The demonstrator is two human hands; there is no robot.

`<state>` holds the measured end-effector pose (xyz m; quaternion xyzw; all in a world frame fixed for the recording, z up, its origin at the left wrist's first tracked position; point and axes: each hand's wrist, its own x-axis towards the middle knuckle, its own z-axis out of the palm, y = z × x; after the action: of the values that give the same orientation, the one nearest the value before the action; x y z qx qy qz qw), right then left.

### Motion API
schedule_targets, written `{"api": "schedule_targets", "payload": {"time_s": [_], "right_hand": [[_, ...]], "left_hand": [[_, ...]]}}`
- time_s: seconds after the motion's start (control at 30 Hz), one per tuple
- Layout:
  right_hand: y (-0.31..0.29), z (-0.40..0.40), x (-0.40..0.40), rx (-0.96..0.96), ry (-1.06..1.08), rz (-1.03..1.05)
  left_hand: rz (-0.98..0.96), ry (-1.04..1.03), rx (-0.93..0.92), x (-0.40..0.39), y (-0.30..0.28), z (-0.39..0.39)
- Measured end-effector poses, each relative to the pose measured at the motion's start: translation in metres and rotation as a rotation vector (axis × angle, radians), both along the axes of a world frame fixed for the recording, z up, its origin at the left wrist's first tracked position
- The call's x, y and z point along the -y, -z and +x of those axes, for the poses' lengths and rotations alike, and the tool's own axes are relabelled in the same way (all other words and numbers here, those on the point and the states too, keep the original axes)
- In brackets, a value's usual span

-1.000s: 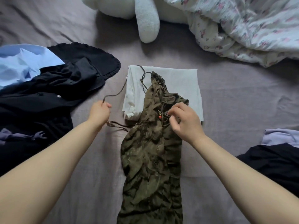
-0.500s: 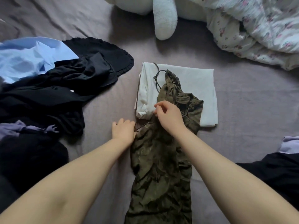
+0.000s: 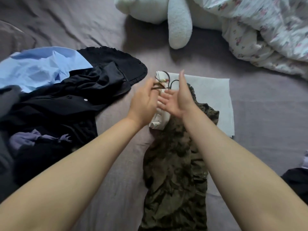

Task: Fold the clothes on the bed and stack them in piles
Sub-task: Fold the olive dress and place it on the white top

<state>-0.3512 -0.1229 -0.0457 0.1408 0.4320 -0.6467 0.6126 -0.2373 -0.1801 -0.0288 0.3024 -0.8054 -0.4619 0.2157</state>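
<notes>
- So, both hands are now up off the fabric; half a second ago they were low on the olive-green patterned crinkled garment [image 3: 176, 165] near its ruffled top.
- Left hand [image 3: 143, 102]: its fingers pinch the garment's thin dark drawstring cord [image 3: 168, 80], gathered up over the top edge.
- Right hand [image 3: 176, 99]: palm open, fingers spread wide, holding nothing, just beside the left.
- The garment lies lengthwise on the grey-mauve bed sheet [image 3: 260, 114], its top overlapping the folded white cloth [image 3: 215, 94].
- My read: the loose cord is being tucked in before the fold; folding not yet started.
- Unfolded heap of black clothes [image 3: 70, 104] and a light-blue shirt [image 3: 38, 67] waits at left.
</notes>
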Motion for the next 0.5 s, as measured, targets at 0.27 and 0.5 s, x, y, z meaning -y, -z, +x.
{"api": "schedule_targets", "payload": {"time_s": [0.27, 0.5], "right_hand": [[-0.036, -0.056, -0.008, -0.138, 0.029, 0.096], [-0.057, -0.069, -0.057, -1.383, -0.831, 0.704]], "left_hand": [[0.115, 0.455, 0.220, -0.044, 0.006, 0.005], [-0.118, 0.737, 0.561, -0.079, 0.030, 0.025]]}}
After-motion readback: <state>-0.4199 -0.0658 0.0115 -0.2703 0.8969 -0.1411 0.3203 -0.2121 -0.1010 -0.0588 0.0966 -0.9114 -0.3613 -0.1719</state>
